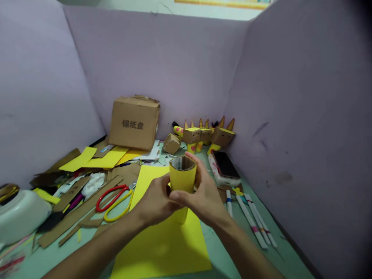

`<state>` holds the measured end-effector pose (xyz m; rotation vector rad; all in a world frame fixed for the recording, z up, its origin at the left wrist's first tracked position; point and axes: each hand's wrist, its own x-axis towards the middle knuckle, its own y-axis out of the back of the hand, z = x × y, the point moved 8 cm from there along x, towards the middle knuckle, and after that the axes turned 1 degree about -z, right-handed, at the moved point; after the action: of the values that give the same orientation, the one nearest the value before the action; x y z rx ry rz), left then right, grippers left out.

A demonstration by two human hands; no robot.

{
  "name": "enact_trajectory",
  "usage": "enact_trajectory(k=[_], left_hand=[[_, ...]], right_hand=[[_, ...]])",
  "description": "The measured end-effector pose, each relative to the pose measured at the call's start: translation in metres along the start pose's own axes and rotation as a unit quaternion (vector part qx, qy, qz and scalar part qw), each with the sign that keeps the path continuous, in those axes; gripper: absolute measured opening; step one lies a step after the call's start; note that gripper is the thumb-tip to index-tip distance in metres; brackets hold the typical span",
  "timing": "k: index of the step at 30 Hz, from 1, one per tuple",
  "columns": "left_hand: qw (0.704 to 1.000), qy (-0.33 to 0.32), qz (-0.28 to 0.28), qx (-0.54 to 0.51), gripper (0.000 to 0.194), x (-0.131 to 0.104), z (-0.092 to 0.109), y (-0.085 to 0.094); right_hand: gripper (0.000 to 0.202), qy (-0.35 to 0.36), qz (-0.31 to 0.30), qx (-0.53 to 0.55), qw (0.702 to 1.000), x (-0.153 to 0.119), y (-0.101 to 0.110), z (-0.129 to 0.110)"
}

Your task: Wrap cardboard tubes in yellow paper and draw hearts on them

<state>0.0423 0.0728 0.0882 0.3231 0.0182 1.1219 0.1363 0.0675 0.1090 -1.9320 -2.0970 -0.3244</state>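
Upright in the middle of the head view stands a yellow paper-covered cardboard tube [182, 178], its open top showing a brown and greyish inside. My left hand [158, 197] is closed on the tube from the left. From the right, my right hand [203, 192] wraps round it, thumb across the front and fingers behind. Below the tube lies a large yellow paper sheet [168, 248]; whether the tube's lower end touches it, I cannot tell. Scissors [116, 201] with one red and one yellow handle lie just left of the sheet.
Cardboard strips [78, 213] and yellow paper pieces [107, 157] clutter the left, beside a white rounded object [23, 217]. A cardboard box [133, 123] and giraffe-like figures [222, 135] stand at the back. Markers [251, 221] and a phone [225, 164] lie right. Purple panels [162, 69] enclose the table.
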Motion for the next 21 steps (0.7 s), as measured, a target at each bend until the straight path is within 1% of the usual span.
enact_trajectory(k=[2,4,6,7,8,9,10,12,14,15,17,18,21], left_hand=[[1.0,-0.015,0.005,0.024,0.04,-0.004,-0.001,0.001],[0.999,-0.003,0.015,0.038,0.054,-0.01,-0.012,0.005],[0.999,0.027,0.023,0.038,0.075,-0.015,-0.033,0.009],[0.999,0.041,0.016,0.027,0.084,-0.016,-0.045,0.009],[0.999,0.046,-0.002,0.008,0.089,-0.016,-0.056,0.007],[0.998,0.044,-0.034,-0.021,0.09,-0.014,-0.065,0.001],[0.996,0.034,-0.067,-0.056,0.087,-0.011,-0.072,-0.006],[0.984,0.005,-0.126,-0.126,0.074,-0.004,-0.078,-0.02],[0.973,-0.026,-0.157,-0.169,0.059,0.004,-0.078,-0.031],[0.97,-0.041,-0.163,-0.177,0.053,0.008,-0.077,-0.035],[0.972,-0.063,-0.154,-0.163,0.049,0.012,-0.074,-0.039],[0.978,-0.061,-0.14,-0.144,0.048,0.012,-0.073,-0.04],[0.996,-0.021,-0.079,-0.042,0.046,0.005,-0.071,-0.035]], right_hand=[[0.053,-0.029,0.027,-0.047,0.998,0.003,-0.004,0.001],[0.037,-0.053,0.059,-0.077,0.994,0.002,-0.003,0.007],[0.034,-0.073,0.086,-0.085,0.99,-0.001,0.003,0.015],[0.033,-0.076,0.09,-0.085,0.989,-0.003,0.006,0.017],[0.031,-0.071,0.087,-0.085,0.99,-0.004,0.007,0.017],[0.029,-0.058,0.081,-0.089,0.991,-0.005,0.008,0.016],[0.027,-0.04,0.071,-0.098,0.992,-0.006,0.008,0.014],[0.026,-0.005,0.042,-0.126,0.991,-0.007,0.005,0.01],[0.028,0.021,0.018,-0.134,0.991,-0.007,0.001,0.011],[0.031,0.033,0.011,-0.121,0.992,-0.006,0.0,0.012],[0.035,0.064,0.008,-0.066,0.996,-0.006,0.001,0.013],[0.035,0.079,0.006,-0.036,0.996,-0.006,0.002,0.013],[0.032,0.114,-0.013,0.02,0.993,-0.01,0.004,0.008]])
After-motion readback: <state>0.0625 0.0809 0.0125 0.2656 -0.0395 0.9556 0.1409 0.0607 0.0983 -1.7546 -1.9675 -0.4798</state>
